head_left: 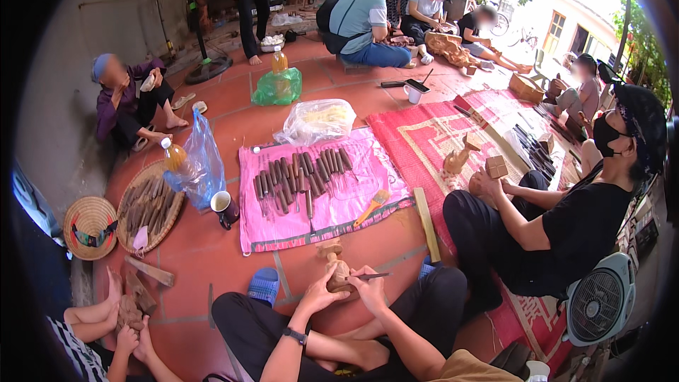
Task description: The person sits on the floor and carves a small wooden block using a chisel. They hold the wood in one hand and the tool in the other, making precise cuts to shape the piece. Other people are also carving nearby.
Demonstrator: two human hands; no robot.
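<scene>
I sit cross-legged with a light-brown wooden carving held low in front of me. It has a rounded body and a narrower neck that ends in a wider top. My left hand is closed around its left side. In my right hand is a slim dark pencil-like tool, pinched with its inner end at the carving's surface; the exact tip is too small to make out. Just beyond lies a pink sheet bearing several wood-handled carving tools and a flat brush.
Blue slippers lie by my legs. A wooden strip, a mug and a basket of tool handles stand around. On my right, a person in black holds a wooden block near a fan. At lower left, another person's hands hold wood.
</scene>
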